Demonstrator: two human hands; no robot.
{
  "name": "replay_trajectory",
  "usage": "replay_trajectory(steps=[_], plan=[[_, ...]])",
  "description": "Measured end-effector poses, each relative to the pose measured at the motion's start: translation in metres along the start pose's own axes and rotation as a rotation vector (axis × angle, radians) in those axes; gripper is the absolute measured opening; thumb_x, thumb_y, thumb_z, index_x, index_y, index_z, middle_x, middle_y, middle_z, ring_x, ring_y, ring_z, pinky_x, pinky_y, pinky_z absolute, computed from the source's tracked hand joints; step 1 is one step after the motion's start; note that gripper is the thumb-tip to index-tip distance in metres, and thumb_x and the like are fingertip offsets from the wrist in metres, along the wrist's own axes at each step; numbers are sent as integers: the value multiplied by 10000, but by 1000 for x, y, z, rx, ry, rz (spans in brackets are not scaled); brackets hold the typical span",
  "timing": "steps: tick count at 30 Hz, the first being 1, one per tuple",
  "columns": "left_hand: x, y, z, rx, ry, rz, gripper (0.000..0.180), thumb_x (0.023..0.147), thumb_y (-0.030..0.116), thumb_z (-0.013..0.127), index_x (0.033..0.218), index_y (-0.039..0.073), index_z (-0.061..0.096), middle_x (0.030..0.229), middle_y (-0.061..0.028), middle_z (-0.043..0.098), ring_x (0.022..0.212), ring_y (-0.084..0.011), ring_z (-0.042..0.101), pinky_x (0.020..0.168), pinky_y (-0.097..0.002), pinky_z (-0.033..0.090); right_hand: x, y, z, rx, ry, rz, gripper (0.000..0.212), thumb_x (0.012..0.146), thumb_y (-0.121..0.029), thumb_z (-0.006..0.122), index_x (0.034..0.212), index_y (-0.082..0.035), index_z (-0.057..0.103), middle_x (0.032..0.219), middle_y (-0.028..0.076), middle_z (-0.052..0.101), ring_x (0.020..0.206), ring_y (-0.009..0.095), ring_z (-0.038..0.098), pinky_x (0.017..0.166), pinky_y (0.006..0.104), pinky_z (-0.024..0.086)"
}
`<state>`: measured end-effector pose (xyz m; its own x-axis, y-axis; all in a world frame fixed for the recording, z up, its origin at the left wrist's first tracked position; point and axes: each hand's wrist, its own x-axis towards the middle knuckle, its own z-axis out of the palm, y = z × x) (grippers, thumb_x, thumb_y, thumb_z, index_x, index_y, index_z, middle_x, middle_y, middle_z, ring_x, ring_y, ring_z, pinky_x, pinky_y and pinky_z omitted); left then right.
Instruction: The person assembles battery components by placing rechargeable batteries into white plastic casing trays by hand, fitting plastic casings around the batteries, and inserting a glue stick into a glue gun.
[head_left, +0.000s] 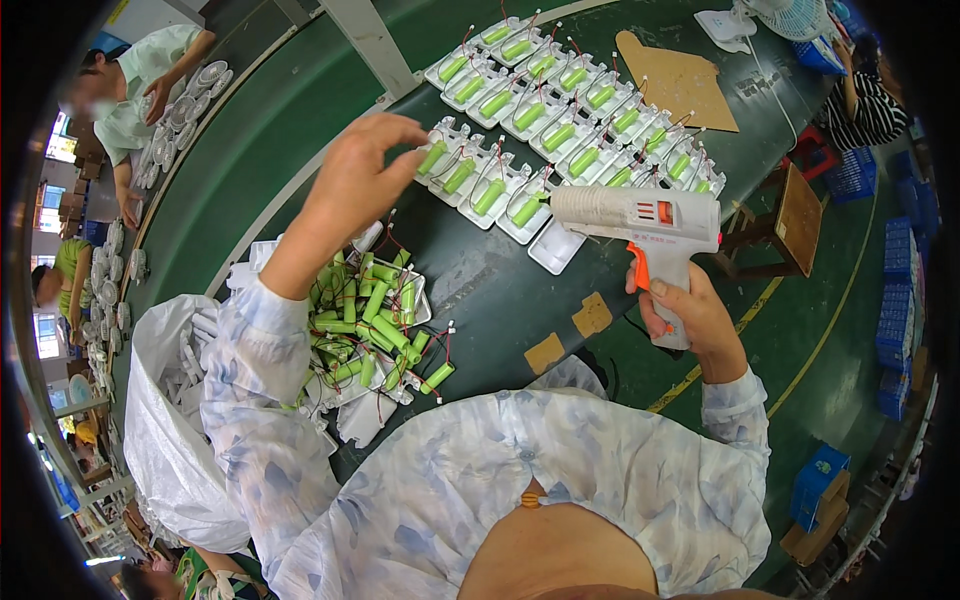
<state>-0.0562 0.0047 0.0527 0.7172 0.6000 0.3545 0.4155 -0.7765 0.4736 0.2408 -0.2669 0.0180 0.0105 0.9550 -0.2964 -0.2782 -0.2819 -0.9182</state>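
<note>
In my right hand [693,305] is a white hot glue gun [650,215] with an orange trigger, my fingers wrapped round its handle. Its nozzle points left, close to a green battery cell [526,211] lying in a white plastic housing [513,225]. My left hand [365,170] hovers at the left end of the nearest row, fingers bent and thumb apart, with nothing visible in it. Below its wrist lies a heap of green battery packs [370,310] with red and black leads. An unfilled white housing [556,247] sits under the gun.
Rows of white housings with green cells [555,135] cover the far part of the dark table [470,290]. Brown cardboard [680,80] and a fan [790,15] lie beyond. A white sack [165,420] stands at left, a wooden stool [795,220] at right. Other people work on the left.
</note>
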Motion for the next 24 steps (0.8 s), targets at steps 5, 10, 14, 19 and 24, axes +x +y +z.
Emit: replay_trajectory(steps=[5, 10, 14, 19, 24], plan=[[-20, -28, -23, 126, -66, -215, 209, 835, 172, 683, 971, 15, 708, 998, -140, 705, 970, -292, 660, 854, -381, 512, -2, 5, -7, -29, -13, 45, 383, 926, -239, 618, 1185, 29, 532, 992, 99, 614, 526, 104, 522, 456, 244, 418], [-32, -66, -45, 84, -303, -560, 214, 813, 166, 692, 962, 15, 718, 853, -125, 718, 787, -232, 690, 740, -345, 536, -3, 0, 1, 21, -24, -9, 455, 925, -234, 629, 1283, 16, 502, 1149, 147, 640, 532, 121, 547, 479, 253, 443], [-43, -91, -42, 63, -296, -605, 220, 817, 109, 693, 1002, -10, 685, 870, -74, 700, 775, -139, 632, 728, -287, 514, -2, 4, 0, 65, -15, -50, 542, 904, -289, 649, 1310, 24, 471, 1248, 193, 614, 526, 127, 550, 468, 257, 460], [-48, -87, -37, -56, -258, -605, 323, 832, 218, 744, 1059, -6, 693, 903, -86, 688, 840, -160, 649, 774, -293, 524, 2, 10, 2, 134, -28, -47, 526, 902, -251, 639, 1306, 38, 469, 1242, 203, 615, 525, 130, 548, 467, 261, 463], [-42, -61, -27, 281, -440, -594, 462, 788, 442, 732, 1011, 37, 732, 974, -147, 722, 909, -286, 694, 811, -381, 534, -1, 9, 4, 110, -13, -40, 517, 901, -243, 639, 1299, 42, 473, 1237, 201, 617, 528, 128, 543, 465, 262, 463]])
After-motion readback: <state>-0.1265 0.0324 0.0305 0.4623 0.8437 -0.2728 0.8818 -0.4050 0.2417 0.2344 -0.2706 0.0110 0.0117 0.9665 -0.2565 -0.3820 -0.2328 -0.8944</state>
